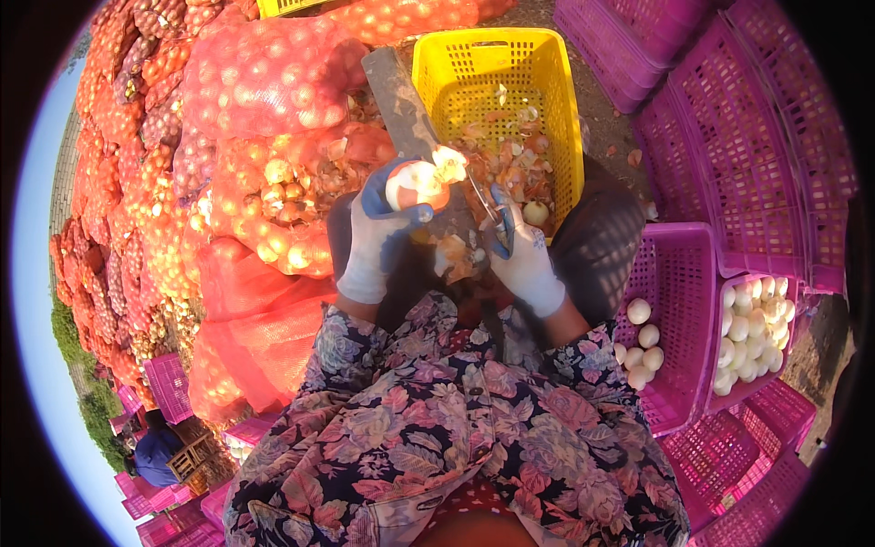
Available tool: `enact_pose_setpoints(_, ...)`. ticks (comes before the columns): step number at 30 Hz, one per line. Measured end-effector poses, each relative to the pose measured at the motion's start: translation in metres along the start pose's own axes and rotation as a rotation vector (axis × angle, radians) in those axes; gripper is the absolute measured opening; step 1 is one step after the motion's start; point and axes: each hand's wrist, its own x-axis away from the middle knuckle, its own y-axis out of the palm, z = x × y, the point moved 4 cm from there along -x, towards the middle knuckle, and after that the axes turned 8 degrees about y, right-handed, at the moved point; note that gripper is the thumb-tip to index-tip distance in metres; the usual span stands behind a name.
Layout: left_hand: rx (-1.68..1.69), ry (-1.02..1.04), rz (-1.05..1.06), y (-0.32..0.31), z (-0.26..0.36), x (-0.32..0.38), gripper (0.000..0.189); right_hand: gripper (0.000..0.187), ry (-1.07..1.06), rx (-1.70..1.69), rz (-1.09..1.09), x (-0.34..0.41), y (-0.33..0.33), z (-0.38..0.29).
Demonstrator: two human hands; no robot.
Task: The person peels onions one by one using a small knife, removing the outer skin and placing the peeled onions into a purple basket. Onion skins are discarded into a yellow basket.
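Observation:
My left hand (383,232), in a white glove with blue coating, holds a partly peeled onion (410,186). A cut piece of onion with pale layers (450,164) shows at its right side. My right hand (516,246), gloved the same way, grips a knife (481,193) whose blade points up and left, its tip close to that piece. Under the hands, a grey board (400,96) slants across the left wall of a yellow plastic crate (567,137). Onion skins (513,154) and a pale onion (535,213) lie in the crate. More skins (452,256) lie between my knees.
Orange and red mesh sacks of onions (266,75) are piled on the left, one open and showing onions (278,191). To the right, a purple crate (707,328) and another beside it hold peeled onions (752,328). Stacked purple crates (738,137) stand behind. A person (156,451) is at lower left.

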Motion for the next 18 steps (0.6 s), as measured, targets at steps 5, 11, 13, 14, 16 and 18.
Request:
enact_pose_setpoints(5, -0.229, 0.103, -0.083, -0.008, -0.005, -0.005, 0.073, 0.069, -0.285, -0.078, 0.031, 0.003, 0.004, -0.023)
enact_pose_setpoints(11, -0.186, 0.072, -0.089, 0.002, -0.004, -0.003, 0.071, 0.064, -0.265, 0.059, -0.105, 0.014, 0.006, -0.021)
enact_pose_setpoints(13, -0.186, 0.060, -0.097, 0.007, -0.001, 0.000, 0.071, 0.063, -0.296, 0.088, -0.086, 0.014, 0.005, -0.020)
enact_pose_setpoints(14, -0.178, 0.053, -0.099, 0.007, -0.003, -0.001, 0.071, 0.064, -0.310, 0.103, -0.073, 0.012, 0.006, -0.017)
enact_pose_setpoints(16, -0.165, 0.040, -0.103, 0.006, -0.008, 0.001, 0.072, 0.065, -0.336, 0.131, -0.040, 0.009, 0.006, -0.012)
enact_pose_setpoints(18, -0.065, -0.049, -0.094, 0.004, -0.015, 0.003, 0.071, 0.067, -0.354, 0.166, 0.003, 0.006, 0.003, -0.011)
